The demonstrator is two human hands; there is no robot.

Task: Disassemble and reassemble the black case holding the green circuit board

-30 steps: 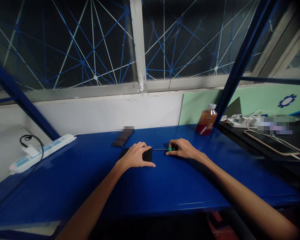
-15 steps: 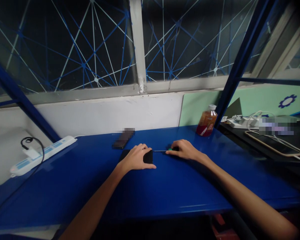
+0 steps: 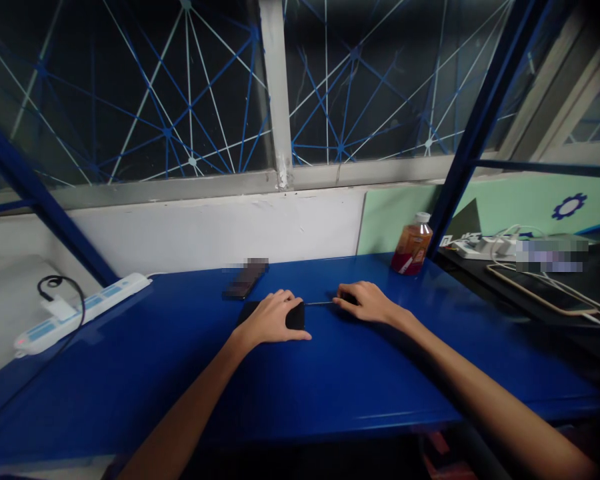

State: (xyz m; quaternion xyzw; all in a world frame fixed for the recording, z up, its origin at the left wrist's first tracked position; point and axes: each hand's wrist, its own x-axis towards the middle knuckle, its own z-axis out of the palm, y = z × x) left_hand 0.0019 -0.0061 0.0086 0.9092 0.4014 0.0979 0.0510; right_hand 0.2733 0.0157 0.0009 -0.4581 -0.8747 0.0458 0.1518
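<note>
Black slab (image 3: 296, 317) lies flat on the blue worktop (image 3: 330, 380) under the left hand (image 3: 267, 319), half open, its thumb and fingers bracing the near and far edges. At three o'clock, the right hand (image 3: 367, 302) curls closed on a thin rod (image 3: 321, 304), its far end hidden, pointing at the slab's edge; whether it enters, I cannot tell. This looks like a steady-and-align step; moving the rod calls for keeping it level. The slab looks plain, dark and thin, partly covered. A phone (image 3: 247, 279) sits at eleven o'clock, a bottle (image 3: 412, 248) at two.
</note>
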